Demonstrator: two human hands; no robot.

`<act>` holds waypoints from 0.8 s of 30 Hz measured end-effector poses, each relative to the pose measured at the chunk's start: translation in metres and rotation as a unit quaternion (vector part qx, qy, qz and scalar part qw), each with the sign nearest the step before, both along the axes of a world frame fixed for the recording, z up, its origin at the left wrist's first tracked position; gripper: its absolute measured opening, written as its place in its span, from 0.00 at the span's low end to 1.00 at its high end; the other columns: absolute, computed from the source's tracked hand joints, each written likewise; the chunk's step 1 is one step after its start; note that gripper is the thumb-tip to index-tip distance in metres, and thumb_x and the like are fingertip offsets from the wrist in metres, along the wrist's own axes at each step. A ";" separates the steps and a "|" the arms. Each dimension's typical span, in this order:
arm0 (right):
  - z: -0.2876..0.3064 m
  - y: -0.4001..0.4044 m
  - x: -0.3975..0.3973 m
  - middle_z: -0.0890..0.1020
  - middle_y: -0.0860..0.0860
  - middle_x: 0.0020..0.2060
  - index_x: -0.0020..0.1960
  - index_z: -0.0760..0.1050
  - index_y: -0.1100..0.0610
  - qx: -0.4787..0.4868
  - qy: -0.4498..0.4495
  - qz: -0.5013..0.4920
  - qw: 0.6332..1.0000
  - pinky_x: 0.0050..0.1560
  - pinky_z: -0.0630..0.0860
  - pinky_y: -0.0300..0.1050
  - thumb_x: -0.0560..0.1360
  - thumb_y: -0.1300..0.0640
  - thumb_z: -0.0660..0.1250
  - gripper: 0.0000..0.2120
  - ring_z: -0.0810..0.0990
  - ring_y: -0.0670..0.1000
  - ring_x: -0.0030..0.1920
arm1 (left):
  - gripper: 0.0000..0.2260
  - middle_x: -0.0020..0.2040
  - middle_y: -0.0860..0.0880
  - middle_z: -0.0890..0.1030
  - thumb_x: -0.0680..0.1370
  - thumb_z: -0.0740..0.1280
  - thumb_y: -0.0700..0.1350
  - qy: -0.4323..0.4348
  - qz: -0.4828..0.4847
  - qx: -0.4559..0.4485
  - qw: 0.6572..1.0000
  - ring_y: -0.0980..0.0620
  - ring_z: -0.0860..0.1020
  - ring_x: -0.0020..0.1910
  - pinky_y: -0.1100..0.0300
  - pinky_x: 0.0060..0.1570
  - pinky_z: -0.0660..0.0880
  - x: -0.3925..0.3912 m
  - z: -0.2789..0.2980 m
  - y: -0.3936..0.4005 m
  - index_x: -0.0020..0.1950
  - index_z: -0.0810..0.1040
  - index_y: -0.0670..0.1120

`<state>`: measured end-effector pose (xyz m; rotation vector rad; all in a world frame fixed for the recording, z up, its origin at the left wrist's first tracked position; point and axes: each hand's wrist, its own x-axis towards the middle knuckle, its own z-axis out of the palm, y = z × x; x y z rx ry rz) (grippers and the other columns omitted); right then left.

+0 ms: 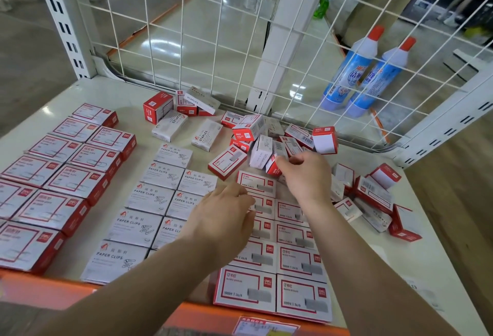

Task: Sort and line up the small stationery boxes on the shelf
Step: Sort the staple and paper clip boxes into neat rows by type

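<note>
On the white shelf small boxes lie in lined-up groups: large red-and-white boxes at the left, grey paper clip boxes in the middle, red-framed staple boxes at the right front. A jumbled pile of loose boxes lies at the back centre, with more loose boxes at the right. My right hand pinches a small red-and-white box at the pile's near edge. My left hand rests with curled fingers on the staple box rows, touching a box there.
A white wire mesh closes the shelf's back. Behind it stand two blue-and-white bottles with red caps. White slotted uprights frame the corners. An orange rail with a price label runs along the front edge.
</note>
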<state>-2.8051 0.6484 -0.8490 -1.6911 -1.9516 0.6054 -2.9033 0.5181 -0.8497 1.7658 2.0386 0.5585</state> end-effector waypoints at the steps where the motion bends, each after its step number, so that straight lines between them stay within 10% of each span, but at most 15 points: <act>1: 0.003 0.000 0.001 0.80 0.49 0.35 0.41 0.79 0.60 -0.007 0.018 -0.004 1.000 0.30 0.66 0.36 0.73 0.52 0.68 0.10 0.75 0.44 0.33 | 0.16 0.66 0.56 0.67 0.81 0.54 0.49 -0.012 0.005 0.003 1.000 0.57 0.64 0.65 0.63 0.64 0.62 0.000 0.000 -0.001 0.68 0.69 0.53; 16: 0.037 -0.039 0.041 0.83 0.52 0.45 0.51 0.79 0.57 -0.055 0.132 0.032 0.989 0.38 0.78 0.39 0.73 0.57 0.67 0.08 0.81 0.48 0.43 | 0.16 0.62 0.53 0.75 0.80 0.60 0.45 -0.170 0.096 0.008 0.981 0.54 0.74 0.59 0.57 0.55 0.77 0.000 0.013 -0.022 0.67 0.70 0.52; 24: 0.045 -0.084 0.043 0.82 0.49 0.40 0.42 0.76 0.48 -0.115 0.189 0.123 0.967 0.44 0.77 0.37 0.73 0.59 0.67 0.06 0.80 0.47 0.41 | 0.14 0.40 0.64 0.72 0.80 0.57 0.49 -0.315 0.164 0.062 0.933 0.66 0.72 0.35 0.75 0.28 0.72 -0.003 0.025 -0.039 0.65 0.71 0.51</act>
